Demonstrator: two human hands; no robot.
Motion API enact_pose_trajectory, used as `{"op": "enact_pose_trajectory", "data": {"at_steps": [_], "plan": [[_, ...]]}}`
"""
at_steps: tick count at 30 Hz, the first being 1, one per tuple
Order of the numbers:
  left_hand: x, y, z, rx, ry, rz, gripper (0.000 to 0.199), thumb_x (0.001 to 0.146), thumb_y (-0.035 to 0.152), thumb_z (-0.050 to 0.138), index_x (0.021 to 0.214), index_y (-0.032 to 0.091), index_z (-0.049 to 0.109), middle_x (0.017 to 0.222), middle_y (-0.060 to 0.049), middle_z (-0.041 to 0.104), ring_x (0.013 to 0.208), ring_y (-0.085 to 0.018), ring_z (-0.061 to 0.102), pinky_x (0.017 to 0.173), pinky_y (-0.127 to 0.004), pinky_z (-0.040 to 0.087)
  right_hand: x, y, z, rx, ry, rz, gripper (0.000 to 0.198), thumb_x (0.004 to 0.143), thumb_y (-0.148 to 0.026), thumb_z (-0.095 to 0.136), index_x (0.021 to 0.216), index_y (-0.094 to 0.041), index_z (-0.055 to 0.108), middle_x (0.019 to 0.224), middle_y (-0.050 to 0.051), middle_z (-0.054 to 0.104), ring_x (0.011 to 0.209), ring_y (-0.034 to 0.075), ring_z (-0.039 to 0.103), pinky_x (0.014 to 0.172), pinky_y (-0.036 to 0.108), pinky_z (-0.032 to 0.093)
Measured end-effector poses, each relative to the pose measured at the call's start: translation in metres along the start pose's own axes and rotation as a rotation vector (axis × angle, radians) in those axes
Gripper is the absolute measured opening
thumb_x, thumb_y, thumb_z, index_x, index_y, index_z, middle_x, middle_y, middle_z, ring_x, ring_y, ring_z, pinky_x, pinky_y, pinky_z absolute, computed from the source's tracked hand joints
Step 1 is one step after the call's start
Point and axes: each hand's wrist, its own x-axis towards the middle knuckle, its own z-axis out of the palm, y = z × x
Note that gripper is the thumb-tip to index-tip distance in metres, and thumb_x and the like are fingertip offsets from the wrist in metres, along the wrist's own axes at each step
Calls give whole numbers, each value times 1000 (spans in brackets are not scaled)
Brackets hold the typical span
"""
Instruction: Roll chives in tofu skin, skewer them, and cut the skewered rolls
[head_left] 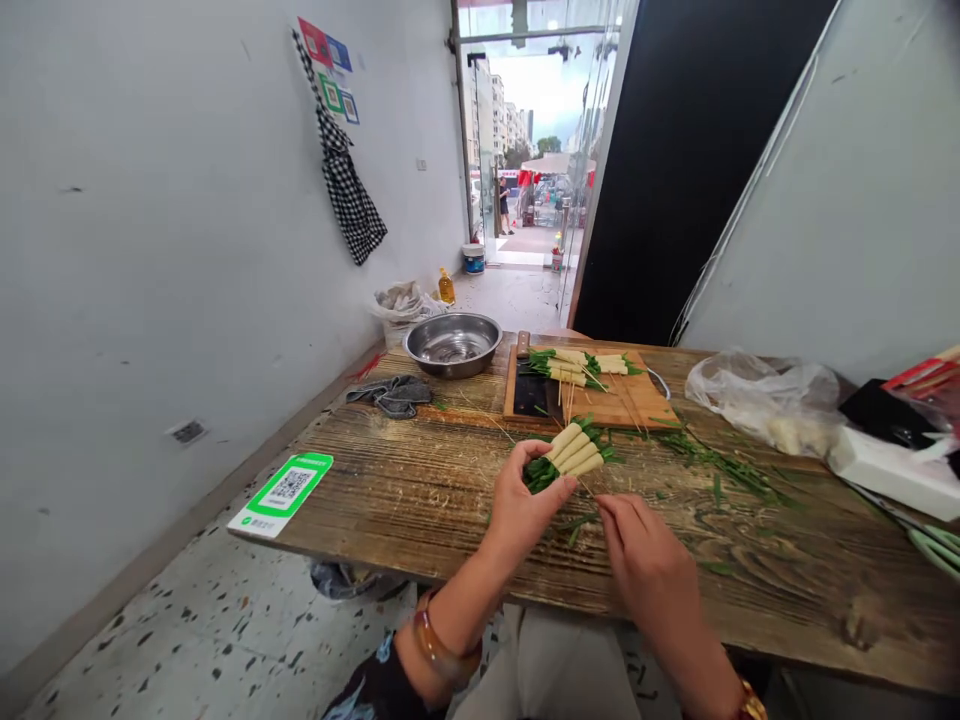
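My left hand [519,510] grips a row of several pale rolls [576,449], side by side, with leafy greens sticking out at both ends. Thumb and fingers press on the row from either side. Close by on the right, my right hand [649,553] pinches a thin wooden skewer [587,487] that points at the rolls' lower edge; whether its tip is inside them I cannot tell. Beyond both hands, more rolls on skewers [568,378] lie on a wooden cutting board [641,408]. A cleaver [531,394] with a dark blade rests on the board's left side.
Behind on the left stand a steel basin [454,345] and a grey cloth [394,395]. Loose green stems [724,465] are strewn right of the board. A plastic bag [765,395] and a white box [892,470] sit far right. A QR-code card [289,490] lies at the left edge.
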Motion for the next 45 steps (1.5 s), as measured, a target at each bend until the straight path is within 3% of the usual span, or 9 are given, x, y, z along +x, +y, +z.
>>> {"op": "enact_pose_trajectory", "data": {"at_steps": [5,8,12,18,24,34,45], "plan": [[-7,16,2,-188,159,-47,31,73,35,69,97,18,60,93,-3,63,87,-15,58,77,-24,47,1,-6,-6,32,69,-82,19,96,-21,42,105,-16,58,92,7,67,85,17,64,78,30,49],[-10,21,3,-290,115,-78,41,73,36,70,109,18,63,102,-6,65,94,-17,60,81,-26,48,2,-9,-10,85,103,-77,19,96,-24,44,106,-17,58,92,8,68,85,18,65,78,30,51],[-15,30,2,-407,23,-122,37,75,36,69,106,17,68,108,-8,67,97,-20,60,86,-29,47,3,-11,-16,123,115,-78,21,95,-23,44,109,-18,59,94,8,68,86,18,65,78,31,52],[-17,41,3,-499,26,-167,32,69,36,75,95,17,71,96,-5,69,85,-16,61,79,-25,47,1,-7,-25,75,130,-148,24,94,-19,46,114,-15,60,96,9,70,88,18,66,77,30,52],[-19,45,8,-575,53,-192,32,67,40,77,88,15,73,87,-5,70,79,-15,61,73,-24,48,-1,-12,-25,24,243,-162,21,93,-18,50,110,-15,62,91,8,73,78,16,69,70,27,53],[-24,42,8,-570,58,-209,33,66,40,78,87,15,73,86,-6,71,78,-17,62,73,-27,49,4,-21,-27,83,294,-139,18,92,-17,50,103,-17,64,84,7,73,73,17,69,66,27,54],[-20,32,5,-523,44,-215,34,64,40,79,85,14,73,87,-5,70,78,-15,60,73,-25,49,10,-26,-24,86,185,-112,22,95,-21,44,101,-14,64,87,9,73,74,17,69,68,28,54]]}}
